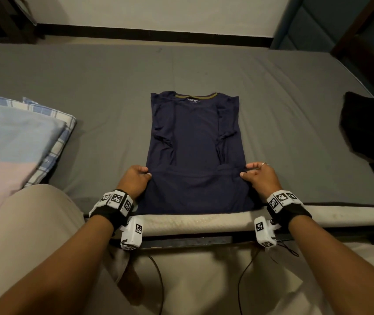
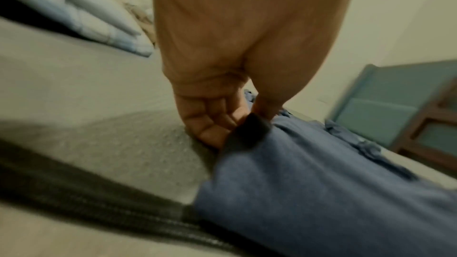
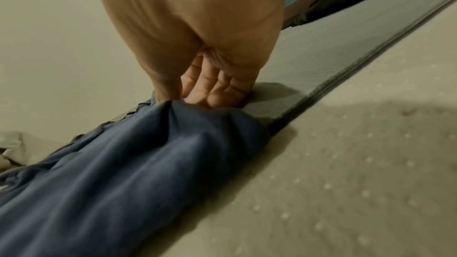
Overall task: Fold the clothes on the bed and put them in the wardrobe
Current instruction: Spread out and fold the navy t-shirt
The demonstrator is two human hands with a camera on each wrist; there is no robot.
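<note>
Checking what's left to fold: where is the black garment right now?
In the head view the black garment lies crumpled at the bed's right edge, apart from the navy T-shirt both hands pinch.

Bed's holding 1 navy tee, 1 black garment, 2 folded pcs stacking at left; 2 hands showing.
</note>
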